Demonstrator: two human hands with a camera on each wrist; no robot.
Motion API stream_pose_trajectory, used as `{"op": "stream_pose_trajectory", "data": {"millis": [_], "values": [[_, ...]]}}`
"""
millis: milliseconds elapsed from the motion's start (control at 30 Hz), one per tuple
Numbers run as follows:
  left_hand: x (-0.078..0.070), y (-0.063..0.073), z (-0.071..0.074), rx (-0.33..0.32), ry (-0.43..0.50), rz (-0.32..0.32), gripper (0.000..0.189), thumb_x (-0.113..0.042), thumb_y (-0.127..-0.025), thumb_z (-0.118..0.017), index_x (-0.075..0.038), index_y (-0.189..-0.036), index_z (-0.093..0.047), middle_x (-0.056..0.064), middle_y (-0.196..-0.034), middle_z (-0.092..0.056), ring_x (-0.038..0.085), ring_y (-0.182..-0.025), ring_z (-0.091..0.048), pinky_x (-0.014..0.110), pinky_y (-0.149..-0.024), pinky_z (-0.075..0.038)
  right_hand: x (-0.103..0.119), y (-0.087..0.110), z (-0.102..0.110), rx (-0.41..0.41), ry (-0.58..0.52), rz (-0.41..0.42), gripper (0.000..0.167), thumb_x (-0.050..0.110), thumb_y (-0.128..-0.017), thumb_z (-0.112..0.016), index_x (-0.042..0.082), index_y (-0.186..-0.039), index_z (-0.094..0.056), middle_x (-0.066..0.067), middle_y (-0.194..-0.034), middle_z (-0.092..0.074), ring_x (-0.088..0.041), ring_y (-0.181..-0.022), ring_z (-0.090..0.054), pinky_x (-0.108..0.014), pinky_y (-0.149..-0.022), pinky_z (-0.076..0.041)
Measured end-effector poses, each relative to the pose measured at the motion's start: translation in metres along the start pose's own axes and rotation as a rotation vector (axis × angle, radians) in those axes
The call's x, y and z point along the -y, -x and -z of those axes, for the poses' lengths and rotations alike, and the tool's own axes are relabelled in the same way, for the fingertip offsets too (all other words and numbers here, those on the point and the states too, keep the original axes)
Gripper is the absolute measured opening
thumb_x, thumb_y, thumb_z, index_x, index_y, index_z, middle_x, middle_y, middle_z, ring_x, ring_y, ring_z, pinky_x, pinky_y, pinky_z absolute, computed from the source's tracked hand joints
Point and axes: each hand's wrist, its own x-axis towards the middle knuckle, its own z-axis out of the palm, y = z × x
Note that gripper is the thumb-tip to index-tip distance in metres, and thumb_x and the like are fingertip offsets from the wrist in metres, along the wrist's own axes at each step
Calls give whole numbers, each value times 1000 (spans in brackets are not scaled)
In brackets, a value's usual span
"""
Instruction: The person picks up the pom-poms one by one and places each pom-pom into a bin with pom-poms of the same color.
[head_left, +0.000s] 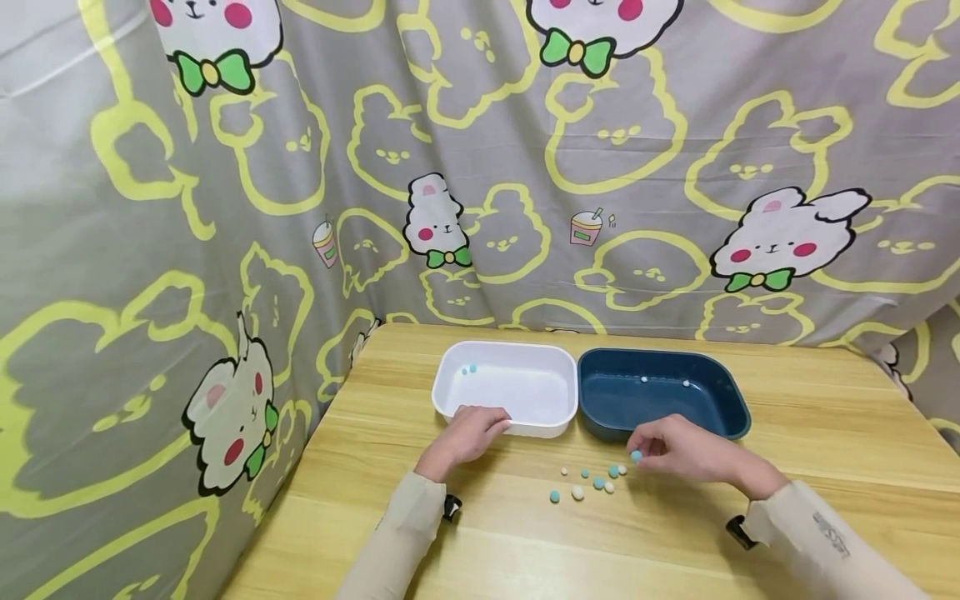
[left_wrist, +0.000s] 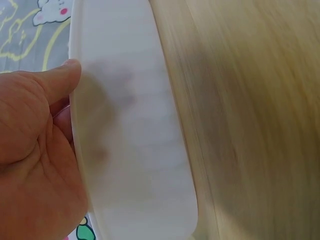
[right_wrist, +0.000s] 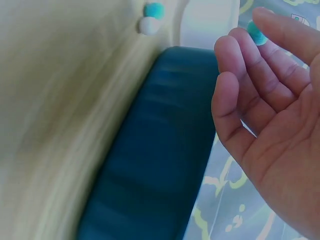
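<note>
My left hand (head_left: 468,433) grips the near rim of a white bin (head_left: 540,430); in the left wrist view the thumb lies at the rim and the fingers show dimly through the wall (left_wrist: 145,125). Two small turquoise pom-poms (head_left: 472,368) lie inside this bin. My right hand (head_left: 686,450) pinches a turquoise pom-pom (right_wrist: 257,34) between thumb and fingertips, just in front of a dark blue bin (right_wrist: 155,140). Inside the blue bin are two small white pom-poms (head_left: 686,383). Several turquoise and white pom-poms (head_left: 598,483) of mixed sizes lie on the table between my hands.
Both bins stand side by side on the wood-grain table (head_left: 510,542), white on the left, blue on the right. A grey curtain (head_left: 495,292) with yellow cartoon outlines hangs behind the table and along its left side.
</note>
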Motion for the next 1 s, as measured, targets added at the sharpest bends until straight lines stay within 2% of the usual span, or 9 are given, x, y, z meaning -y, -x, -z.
{"op": "stream_pose_trajectory", "data": {"millis": [167, 300, 400, 567, 833, 1000], "values": [[1, 0, 0, 0, 9, 3, 23, -29, -99, -48, -17, -98, -68, -5, -87, -67, 9, -79, -56, 33, -77, -36, 3, -8, 4, -1, 13, -29, 8, 17, -89, -67, 22, -94, -66, 14, -78, -60, -4, -69, -53, -23, -61, -47], [1, 0, 0, 9, 21, 11, 23, -28, -99, -48, -17, -97, -68, -5, -85, -66, 9, -76, -54, 33, -77, -35, 7, -15, 7, 5, 5, -29, 8, 23, -89, -67, 21, -96, -67, 14, -79, -60, -4, -69, -53, -24, -61, -47], [1, 0, 0, 12, 25, 21, 23, -29, -99, -48, -17, -97, -68, -5, -84, -66, 8, -76, -54, 33, -78, -36, 11, -21, 8, 8, 5, -19, 8, 24, -89, -67, 20, -96, -67, 13, -78, -60, -5, -68, -54, -24, -61, -48], [1, -1, 0, 10, 16, 20, 23, -29, -100, -48, -17, -97, -67, -5, -84, -66, 8, -76, -54, 33, -78, -35, 17, -33, 10, 19, 7, -46, 5, 21, -90, -67, 22, -95, -66, 12, -77, -60, -6, -68, -53, -24, -61, -47], [0, -2, 2, 8, 0, 11, 23, -29, -100, -48, -18, -96, -67, -7, -84, -65, 8, -75, -53, 32, -76, -35, 20, -51, 13, 16, 30, -39, 6, 28, -91, -64, 23, -94, -66, 11, -75, -58, -7, -66, -52, -25, -61, -45], [1, -3, 1, 11, 2, 13, 22, -29, -100, -48, -19, -96, -67, -8, -83, -64, 8, -74, -52, 33, -78, -35, 24, -65, 14, 7, 26, -45, 6, 22, -93, -62, 19, -96, -67, 8, -76, -61, -8, -65, -51, -25, -61, -44]]}}
